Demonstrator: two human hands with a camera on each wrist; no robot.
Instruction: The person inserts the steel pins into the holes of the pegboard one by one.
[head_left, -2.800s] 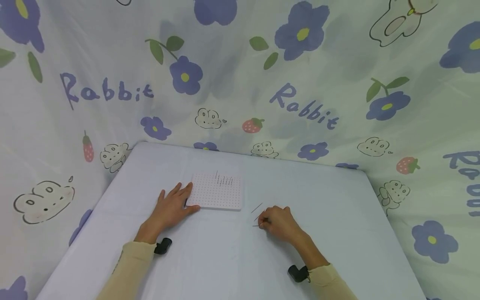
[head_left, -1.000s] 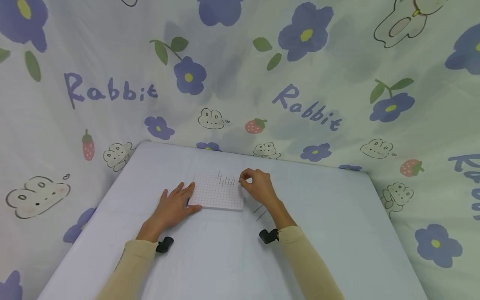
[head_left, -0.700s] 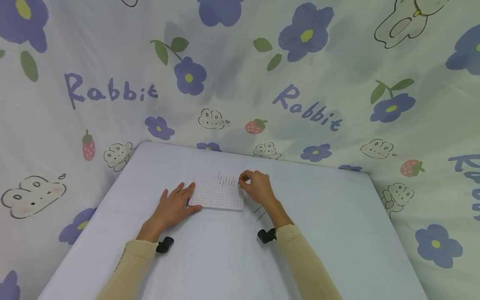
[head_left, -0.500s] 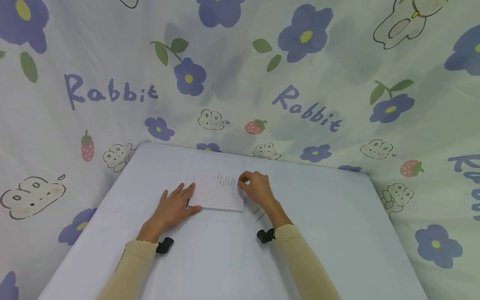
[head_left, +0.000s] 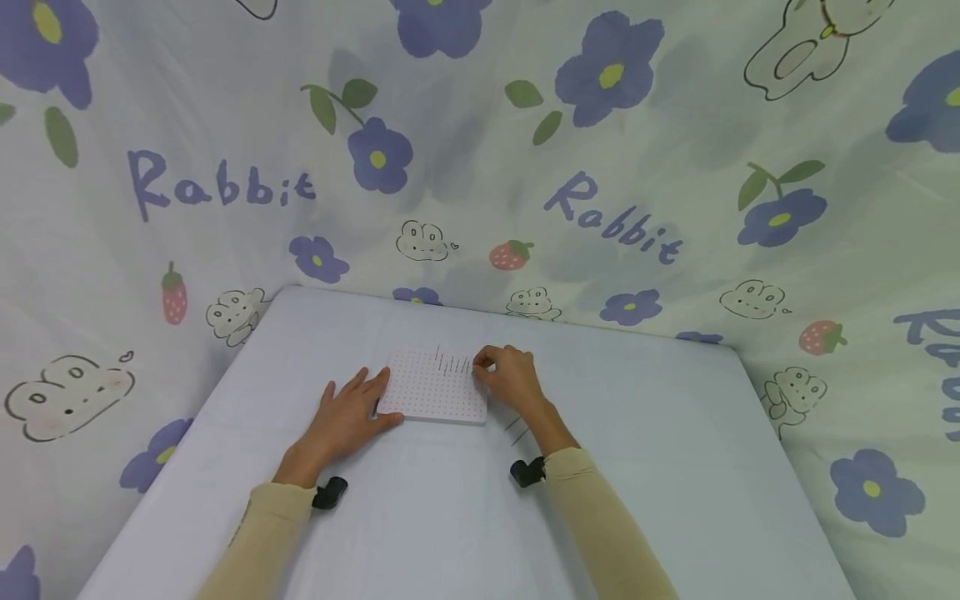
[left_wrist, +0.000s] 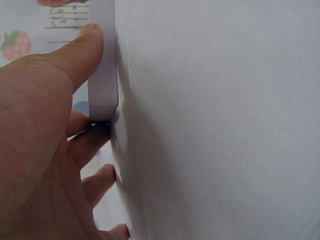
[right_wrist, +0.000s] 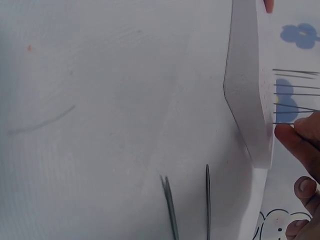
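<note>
A white board with a grid of small dots or holes lies on the table. Several thin dark needles stand in a row toward its far right part. My left hand rests at the board's left side, fingers spread, its thumb along the near edge. At the right end of the row, my right hand pinches a needle between thumb and forefinger, its end right at the board's face. The right wrist view shows that needle beside the standing ones; the fingers hide its other end.
Loose needles lie on the white tabletop to the right of the board, partly beneath the right forearm. A patterned curtain with flowers and rabbits rises behind the table.
The right hand has gone from the loose needles up to the board's far right edge, carrying one needle. Lately it shifted slightly left and nearer. The left hand keeps its place.
</note>
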